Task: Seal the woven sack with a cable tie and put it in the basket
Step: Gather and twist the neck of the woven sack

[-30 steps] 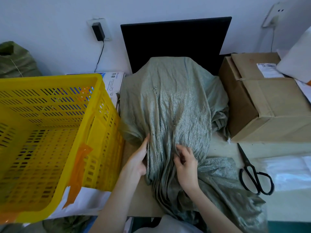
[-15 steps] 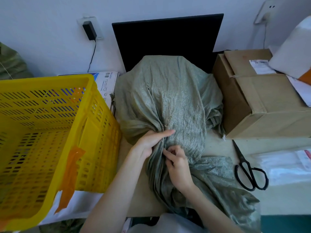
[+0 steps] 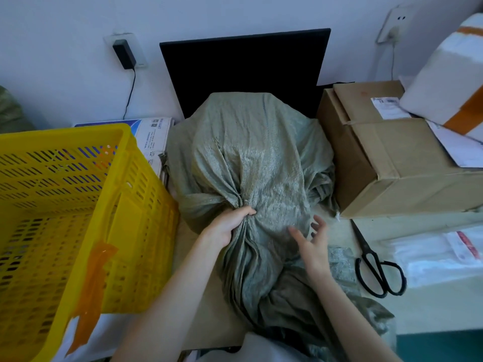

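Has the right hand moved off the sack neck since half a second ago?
Yes. The right hand has let go and swung right, toward the scissors, fingers spread open. The left hand alone grips the gathered neck of the sack.

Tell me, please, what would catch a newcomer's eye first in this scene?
The grey-green woven sack bulges mid-table before a black panel, its neck bunched in the left hand while the right hand hovers open beside it. A bright yellow basket stands left; black scissors lie right, below a cardboard box.
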